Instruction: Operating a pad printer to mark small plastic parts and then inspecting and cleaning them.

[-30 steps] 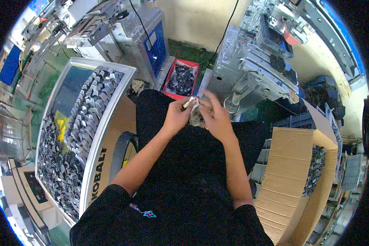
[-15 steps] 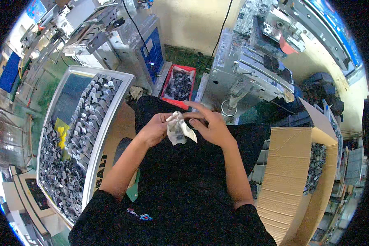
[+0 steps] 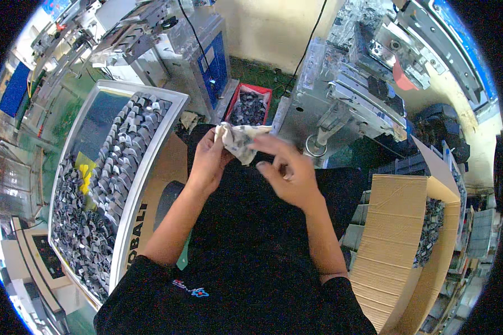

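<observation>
A crumpled off-white cloth (image 3: 237,138) with dark smudges hangs over my lap. My left hand (image 3: 208,162) grips its left edge, fingers closed around the fabric. On the other side, my right hand (image 3: 290,176) has its thumb held apart from a stretched index finger that reaches to the cloth; the fingertips are blurred by motion. I see no part between that thumb and finger. Whether something small lies inside the cloth is hidden by its folds.
At my left stands a pale-rimmed tray (image 3: 144,187) with rows of curved grey metal pieces (image 3: 129,131) and loose ones. A red bin (image 3: 269,103) of dark parts sits ahead. Machines (image 3: 302,95) flank it. On the right is an open cardboard box (image 3: 397,234) containing small parts.
The cloth has moved up and is spread wider. My left hand has turned more upright. My right hand has shifted slightly right and down, with its thumb farther from the cloth.
</observation>
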### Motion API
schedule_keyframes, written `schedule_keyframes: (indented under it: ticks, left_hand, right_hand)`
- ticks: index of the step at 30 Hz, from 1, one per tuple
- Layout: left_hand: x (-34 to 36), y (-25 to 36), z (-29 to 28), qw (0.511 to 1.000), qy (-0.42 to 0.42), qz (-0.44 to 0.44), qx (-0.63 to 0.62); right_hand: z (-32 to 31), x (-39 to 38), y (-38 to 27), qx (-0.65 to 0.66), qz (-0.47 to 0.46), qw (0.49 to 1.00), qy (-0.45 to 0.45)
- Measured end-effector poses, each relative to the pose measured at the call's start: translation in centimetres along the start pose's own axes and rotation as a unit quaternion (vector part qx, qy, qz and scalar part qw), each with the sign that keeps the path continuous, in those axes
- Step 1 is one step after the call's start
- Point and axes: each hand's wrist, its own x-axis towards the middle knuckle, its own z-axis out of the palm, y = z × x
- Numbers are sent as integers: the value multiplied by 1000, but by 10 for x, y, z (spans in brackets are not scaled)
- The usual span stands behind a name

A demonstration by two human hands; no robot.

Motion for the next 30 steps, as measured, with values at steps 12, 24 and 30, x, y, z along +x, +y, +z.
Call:
schedule_keyframes:
  ticks: [12,24,30]
  left_hand:
    - [-24,13,23,989,-132,-48,-56]
    - [-11,-20,-16,973,-102,-50,200]
    - [-21,-11,-46,971,-30,-115,209]
  right_hand:
    - [-2,3,4,-109,1,994,6]
    - [-11,6,4,-391,-87,894,-202]
    - [-16,0,14,-378,-185,856,-301]
